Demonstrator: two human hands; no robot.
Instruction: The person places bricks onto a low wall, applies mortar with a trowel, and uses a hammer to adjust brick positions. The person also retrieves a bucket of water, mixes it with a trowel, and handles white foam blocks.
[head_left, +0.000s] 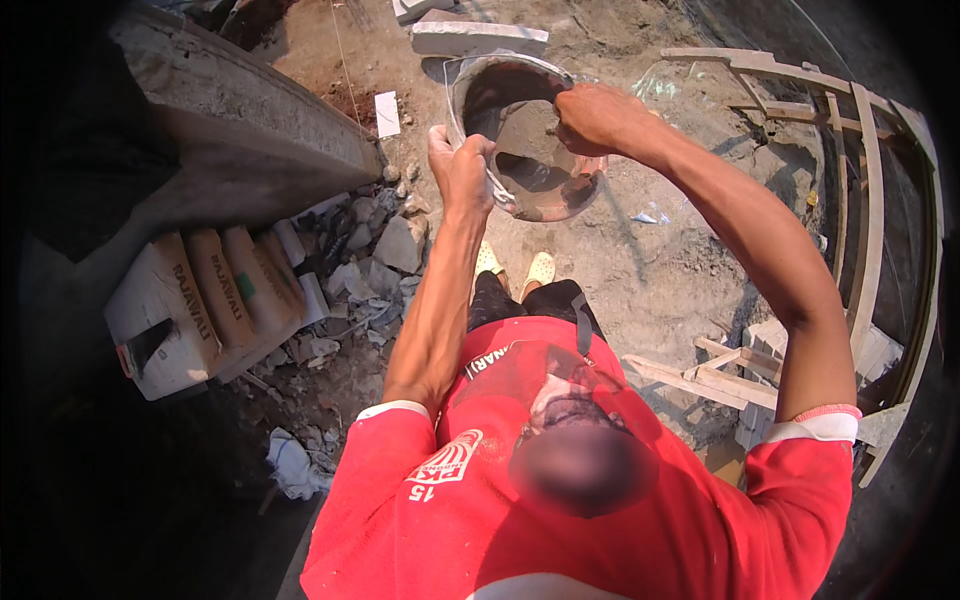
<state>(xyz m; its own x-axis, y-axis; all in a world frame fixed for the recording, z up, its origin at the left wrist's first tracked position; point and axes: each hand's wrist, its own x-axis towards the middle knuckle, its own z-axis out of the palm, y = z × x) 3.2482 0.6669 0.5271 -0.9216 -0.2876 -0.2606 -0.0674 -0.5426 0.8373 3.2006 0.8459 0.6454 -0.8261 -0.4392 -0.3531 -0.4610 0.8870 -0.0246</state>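
Observation:
A round bucket (570, 205) with a pale rim is up in front of me, its inside smeared with wet grey mortar (528, 172). My left hand (464, 172) is closed on the near left side of its rim, thumb raised. A thin pale handle (447, 92) loops out beside the rim. Over the right part of the bucket's mouth, my right hand (598, 120) is closed in a fist. A flat grey, mortar-covered shape lies right beside that fist; what the fingers hold is hidden.
Broken rubble (385, 255) and stacked cardboard boxes (205, 310) lie to the left, below a concrete beam (250, 110). A pale block (480, 40) lies beyond the bucket. Wooden frames (868, 200) stand at right. My yellow shoes (540, 268) are on bare, uneven ground.

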